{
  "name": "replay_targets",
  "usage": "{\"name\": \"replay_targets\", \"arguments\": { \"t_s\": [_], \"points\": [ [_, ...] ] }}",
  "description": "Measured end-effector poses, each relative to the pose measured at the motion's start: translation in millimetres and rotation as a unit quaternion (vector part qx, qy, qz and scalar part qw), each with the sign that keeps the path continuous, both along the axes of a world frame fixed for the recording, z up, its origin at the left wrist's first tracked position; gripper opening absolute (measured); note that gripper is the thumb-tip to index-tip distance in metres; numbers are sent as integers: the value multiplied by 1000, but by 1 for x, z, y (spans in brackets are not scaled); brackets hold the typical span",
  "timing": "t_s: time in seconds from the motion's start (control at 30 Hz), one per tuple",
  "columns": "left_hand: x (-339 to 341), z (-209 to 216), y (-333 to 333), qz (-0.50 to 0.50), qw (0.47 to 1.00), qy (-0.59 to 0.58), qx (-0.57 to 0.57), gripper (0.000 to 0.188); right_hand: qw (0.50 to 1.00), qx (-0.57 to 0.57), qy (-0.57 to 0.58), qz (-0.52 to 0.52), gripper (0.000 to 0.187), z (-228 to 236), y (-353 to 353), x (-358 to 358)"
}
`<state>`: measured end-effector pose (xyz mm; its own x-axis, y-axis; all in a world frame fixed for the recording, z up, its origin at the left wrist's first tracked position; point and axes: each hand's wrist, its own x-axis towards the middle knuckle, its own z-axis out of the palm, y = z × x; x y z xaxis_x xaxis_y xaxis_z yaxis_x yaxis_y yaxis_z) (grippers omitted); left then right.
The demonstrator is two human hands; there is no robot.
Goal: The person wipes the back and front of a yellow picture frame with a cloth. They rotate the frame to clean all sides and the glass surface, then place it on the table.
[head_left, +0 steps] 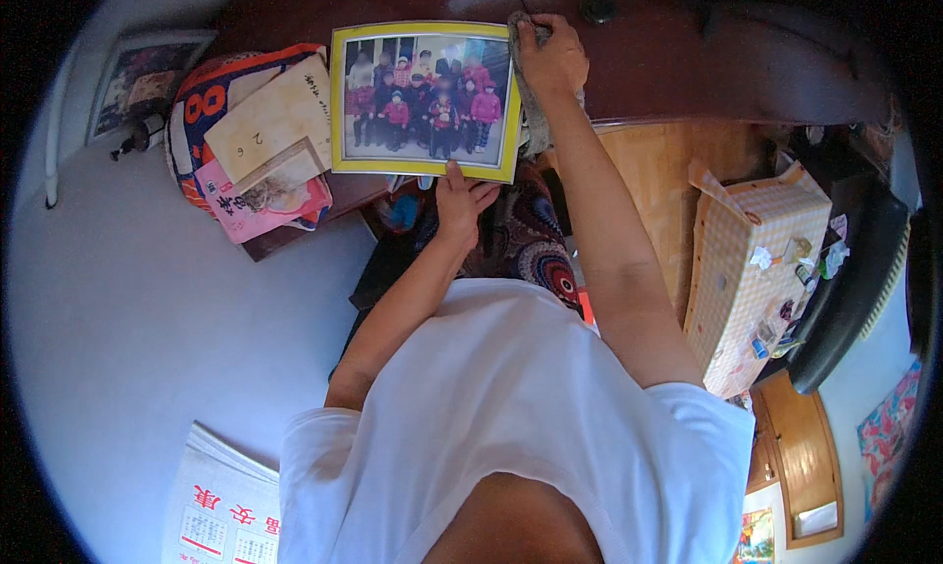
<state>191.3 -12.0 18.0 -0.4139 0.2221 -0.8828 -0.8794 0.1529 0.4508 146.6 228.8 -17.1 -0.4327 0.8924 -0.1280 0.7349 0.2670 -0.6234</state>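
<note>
A picture frame (pixel 426 168) with a yellow border and silver inner edge holds a group photo under its front. It is above the dark red tabletop, near its front edge. My left hand (pixel 460 206) grips the lower edge of the frame, thumb on the front and the other fingers partly hidden below it. At the frame's upper right corner, my right hand (pixel 556 61) presses a grey-brown cloth (pixel 534 122) against the right edge. The cloth hangs down along that side, and part of it is covered by my fingers.
Left of the frame, papers (pixel 265 122) and a pink packet (pixel 257 205) lie on a patterned fabric bag (pixel 192 156). Another framed picture (pixel 138 83) leans by the wall. A small dark round object (pixel 596 11) sits farther back. At right stands a table with a checked cloth (pixel 732 269).
</note>
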Motion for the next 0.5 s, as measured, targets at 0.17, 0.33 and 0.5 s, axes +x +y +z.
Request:
{"name": "replay_targets", "arguments": {
  "t_s": [0.17,0.33,0.5],
  "points": [
    [-1,-11,-4,4,1000,-5,-10,54,994,104,33,31,32,-26,-26,27],
    [1,-9,-7,2,1000,11,1,54,996,15,-50,69,36,0,-8,17],
    [-1,-5,-8,-2,1000,6,9,54,995,-12,-78,61,39,-14,8,7]
  ]
}}
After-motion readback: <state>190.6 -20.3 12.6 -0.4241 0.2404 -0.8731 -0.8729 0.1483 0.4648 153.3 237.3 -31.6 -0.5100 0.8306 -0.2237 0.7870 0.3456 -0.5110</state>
